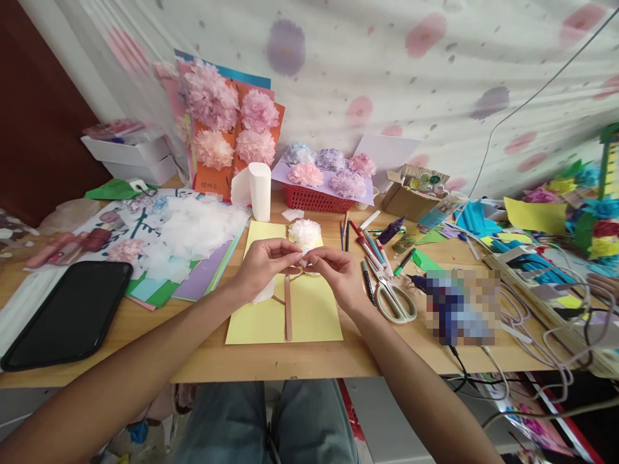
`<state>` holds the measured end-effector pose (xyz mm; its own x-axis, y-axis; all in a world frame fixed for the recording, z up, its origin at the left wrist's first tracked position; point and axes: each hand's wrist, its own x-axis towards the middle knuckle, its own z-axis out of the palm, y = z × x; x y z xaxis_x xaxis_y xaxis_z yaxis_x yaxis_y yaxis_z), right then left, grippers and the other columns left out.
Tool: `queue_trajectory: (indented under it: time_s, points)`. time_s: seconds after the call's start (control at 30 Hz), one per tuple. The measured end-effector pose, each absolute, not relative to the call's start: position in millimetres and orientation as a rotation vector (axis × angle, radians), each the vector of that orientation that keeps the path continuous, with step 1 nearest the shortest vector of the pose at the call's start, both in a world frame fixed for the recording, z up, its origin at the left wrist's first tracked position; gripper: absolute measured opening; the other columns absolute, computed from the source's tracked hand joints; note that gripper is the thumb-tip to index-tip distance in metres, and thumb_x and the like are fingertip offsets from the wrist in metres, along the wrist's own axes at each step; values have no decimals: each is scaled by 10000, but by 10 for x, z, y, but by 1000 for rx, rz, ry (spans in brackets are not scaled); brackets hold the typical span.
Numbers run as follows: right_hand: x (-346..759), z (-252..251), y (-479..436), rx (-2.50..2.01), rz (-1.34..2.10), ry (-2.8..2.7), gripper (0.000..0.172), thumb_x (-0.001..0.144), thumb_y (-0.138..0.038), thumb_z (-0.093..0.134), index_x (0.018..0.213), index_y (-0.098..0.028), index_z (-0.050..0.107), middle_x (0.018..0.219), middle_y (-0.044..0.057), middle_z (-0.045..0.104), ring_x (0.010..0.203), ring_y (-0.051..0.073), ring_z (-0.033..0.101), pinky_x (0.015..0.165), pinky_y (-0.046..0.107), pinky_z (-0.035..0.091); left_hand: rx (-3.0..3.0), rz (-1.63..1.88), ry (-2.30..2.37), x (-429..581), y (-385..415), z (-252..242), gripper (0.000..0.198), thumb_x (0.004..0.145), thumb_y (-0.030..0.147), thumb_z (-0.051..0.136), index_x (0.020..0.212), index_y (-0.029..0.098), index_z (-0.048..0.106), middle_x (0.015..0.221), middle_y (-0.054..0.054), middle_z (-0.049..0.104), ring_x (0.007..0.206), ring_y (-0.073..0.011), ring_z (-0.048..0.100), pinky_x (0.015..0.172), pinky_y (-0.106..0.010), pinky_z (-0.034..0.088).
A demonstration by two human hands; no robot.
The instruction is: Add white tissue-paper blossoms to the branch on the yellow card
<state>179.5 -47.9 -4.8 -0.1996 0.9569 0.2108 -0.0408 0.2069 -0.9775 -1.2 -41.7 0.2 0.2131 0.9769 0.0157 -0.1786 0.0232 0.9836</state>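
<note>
My left hand [268,263] and my right hand [333,267] meet above a yellow sheet of card [314,316]. Fingertips of both are pinched together on a small whitish piece, perhaps tissue paper, mostly hidden by the fingers. A thin white piece [264,290] shows below my left hand; whether it is held or lies on the card is unclear. Down the card's middle runs a brown paper strip [289,309] with thinner branch-like strips. Just beyond my fingers, a fluffy white paper flower [305,232] sits at the card's top.
White scissors [396,303], pens [372,248] and a partly blurred glue gun [447,306] lie right. White tissue sheets [193,225] and a black tablet [68,312] are left. Behind stand a white roll [260,192], a red basket [316,200] and flower-covered orange card [242,161]. Cables [536,348] trail right.
</note>
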Motion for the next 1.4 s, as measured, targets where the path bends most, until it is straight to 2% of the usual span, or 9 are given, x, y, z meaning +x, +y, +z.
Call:
queue_trajectory:
  time_s: [0.27, 0.63, 0.83, 0.93, 1.03, 1.23, 1.4]
  points:
    - [1814, -40, -409, -986, 1403, -1243, 265, 698, -406, 853, 827, -209, 732, 797, 10, 738, 708, 143, 683, 756, 319, 601, 1217, 1068, 955, -52, -392, -18, 324, 662, 407, 867, 835, 160, 749, 807, -25, 715, 722, -148, 668, 810, -374, 610]
    - [1797, -93, -378, -1008, 1442, -1234, 285, 600, -366, 915, 758, -199, 746, 737, 11, 734, 679, 142, 668, 730, 317, 581, 1152, 1075, 925, -50, -379, -28, 349, 720, 438, 828, 922, 161, 756, 863, -50, 734, 810, -180, 692, 807, -383, 618]
    - [1784, -103, -387, -1005, 1330, -1175, 242, 625, -358, 893, 760, -216, 750, 736, 6, 729, 683, 157, 658, 706, 317, 549, 1078, 1003, 899, 16, -413, -99, 403, 671, 410, 881, 937, 155, 717, 931, -64, 746, 889, -215, 726, 782, -361, 608]
    - [1767, -105, -396, -1025, 1241, -1176, 201, 635, -338, 883, 743, -225, 756, 735, 4, 729, 680, 154, 641, 673, 299, 512, 1052, 997, 886, 45, -425, -114, 393, 679, 410, 879, 925, 154, 710, 903, -59, 746, 876, -205, 730, 785, -344, 601]
    - [1744, -111, -409, -1019, 1197, -1193, 179, 645, -325, 873, 752, -232, 765, 751, 7, 736, 703, 158, 637, 699, 305, 506, 1031, 1040, 890, 63, -431, -104, 381, 671, 397, 885, 907, 159, 704, 881, -49, 744, 845, -192, 724, 781, -343, 603]
    - [1760, -95, -419, -997, 1298, -1176, 249, 656, -339, 874, 847, -234, 754, 798, 6, 744, 718, 151, 649, 667, 281, 513, 1068, 1076, 906, 39, -409, -97, 344, 662, 397, 880, 846, 160, 711, 848, -40, 733, 797, -176, 707, 774, -345, 601]
    - [1829, -97, -380, -1015, 1319, -1316, 273, 724, -359, 834, 949, -228, 754, 859, 16, 742, 781, 150, 664, 679, 266, 523, 1268, 927, 946, -42, -367, -72, 283, 695, 376, 849, 833, 157, 734, 781, -35, 716, 751, -153, 684, 777, -332, 597]
